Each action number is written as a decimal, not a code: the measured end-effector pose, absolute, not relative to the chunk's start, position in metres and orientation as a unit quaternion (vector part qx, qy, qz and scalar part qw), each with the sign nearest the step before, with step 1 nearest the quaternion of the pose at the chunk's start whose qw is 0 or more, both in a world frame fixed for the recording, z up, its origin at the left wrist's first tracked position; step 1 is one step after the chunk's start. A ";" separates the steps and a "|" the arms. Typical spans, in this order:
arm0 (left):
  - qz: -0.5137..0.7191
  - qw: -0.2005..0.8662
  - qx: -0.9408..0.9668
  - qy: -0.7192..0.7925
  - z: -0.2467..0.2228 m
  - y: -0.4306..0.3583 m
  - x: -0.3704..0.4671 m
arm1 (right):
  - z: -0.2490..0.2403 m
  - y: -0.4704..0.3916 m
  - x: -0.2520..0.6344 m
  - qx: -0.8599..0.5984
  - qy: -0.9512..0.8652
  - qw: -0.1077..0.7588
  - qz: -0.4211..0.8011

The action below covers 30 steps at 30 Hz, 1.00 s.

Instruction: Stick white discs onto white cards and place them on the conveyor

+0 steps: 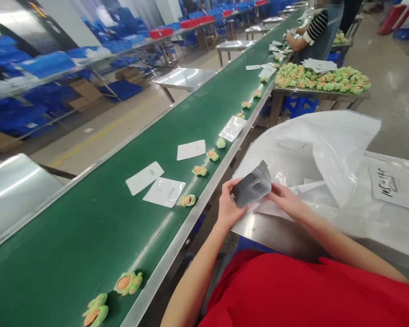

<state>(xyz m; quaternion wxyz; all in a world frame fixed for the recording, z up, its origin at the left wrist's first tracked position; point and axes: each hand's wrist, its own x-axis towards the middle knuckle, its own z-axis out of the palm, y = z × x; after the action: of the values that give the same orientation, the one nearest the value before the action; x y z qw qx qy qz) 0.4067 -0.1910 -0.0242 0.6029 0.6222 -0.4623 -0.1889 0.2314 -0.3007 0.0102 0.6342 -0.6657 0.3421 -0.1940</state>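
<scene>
A silver-grey foil pouch (253,185) is held up in front of me, above the near edge of the metal table. My left hand (229,204) grips its left side, thumb beneath and fingers behind. At the pouch's right edge, my right hand (286,200) pinches it; some of those fingertips are hidden. Just beyond sits a large clear plastic bag (293,136) with pouches inside. Left of my hands, small green-and-orange plush toys (188,200) lie on the green conveyor belt (98,227), beside flat white pouches (165,191).
A metal rail (177,236) edges the belt. Ahead on the right, a table carries a heap of plush toys (322,78) with white pouches on top. A co-worker in a striped sleeve (316,26) stands at the belt. Handwriting marks a label (397,184) on the right.
</scene>
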 end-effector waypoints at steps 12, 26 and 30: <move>-0.087 0.533 0.629 -0.559 -0.045 -0.178 0.423 | 0.001 -0.282 0.248 -0.680 0.421 0.538 -0.268; -0.006 0.478 0.577 -0.662 -0.059 -0.171 0.410 | 0.043 -0.311 0.227 -0.733 0.425 0.522 -0.104; 0.001 0.460 0.563 -0.687 -0.060 -0.173 0.411 | 0.042 -0.312 0.219 -0.742 0.438 0.504 -0.058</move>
<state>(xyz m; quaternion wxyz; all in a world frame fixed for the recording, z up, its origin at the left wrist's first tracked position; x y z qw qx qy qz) 0.4107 -0.1730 -0.0599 0.4598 0.5626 -0.6871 0.0010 0.2194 -0.3121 0.0415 0.5041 -0.7419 0.4384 -0.0575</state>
